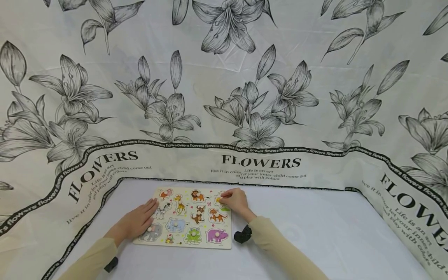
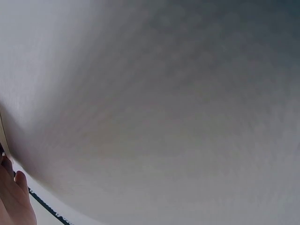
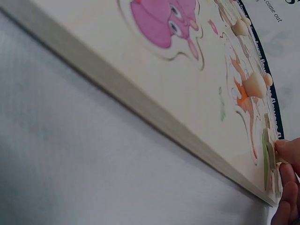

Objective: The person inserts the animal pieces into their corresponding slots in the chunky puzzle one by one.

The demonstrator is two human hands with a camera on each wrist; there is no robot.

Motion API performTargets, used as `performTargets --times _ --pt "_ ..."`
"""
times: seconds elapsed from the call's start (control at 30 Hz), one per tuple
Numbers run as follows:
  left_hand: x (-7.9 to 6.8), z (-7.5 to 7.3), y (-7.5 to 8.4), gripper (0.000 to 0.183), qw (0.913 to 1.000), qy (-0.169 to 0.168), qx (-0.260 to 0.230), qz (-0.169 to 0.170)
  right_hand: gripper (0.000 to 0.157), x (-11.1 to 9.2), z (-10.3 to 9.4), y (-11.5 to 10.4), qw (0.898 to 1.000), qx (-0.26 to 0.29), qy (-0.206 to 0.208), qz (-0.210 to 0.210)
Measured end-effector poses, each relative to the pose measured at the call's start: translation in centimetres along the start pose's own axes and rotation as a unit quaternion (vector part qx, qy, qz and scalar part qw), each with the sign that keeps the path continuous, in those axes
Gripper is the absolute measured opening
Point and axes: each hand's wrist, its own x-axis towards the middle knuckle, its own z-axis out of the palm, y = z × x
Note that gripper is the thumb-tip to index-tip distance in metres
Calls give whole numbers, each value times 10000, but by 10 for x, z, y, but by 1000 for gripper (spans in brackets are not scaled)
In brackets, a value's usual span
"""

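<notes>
A wooden animal peg puzzle board lies flat on the white-covered table. At its top right corner my right hand pinches a puzzle piece with yellow and green on it, partly covered by the fingers. In the right wrist view this piece sits raised from the board's surface, thumb and fingertips at its edge. My left hand rests on the board's left edge, fingers extended beside the zebra and over part of the elephant piece. Only a little of that hand enters the left wrist view.
Other pieces with round knobs sit in the board, among them a purple hippo, a green frog and a lion. White cloth covers the table. A flower-printed curtain borders its back and sides.
</notes>
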Motion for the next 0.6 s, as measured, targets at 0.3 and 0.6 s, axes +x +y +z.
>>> performTargets --times 0.3,0.6 --pt "0 2 -1 53 10000 3 -32 3 13 1 2 -1 10000 -8 41 -33" --pt "0 2 -1 53 10000 -81 4 -52 13 2 2 -1 9999 5 24 -146"
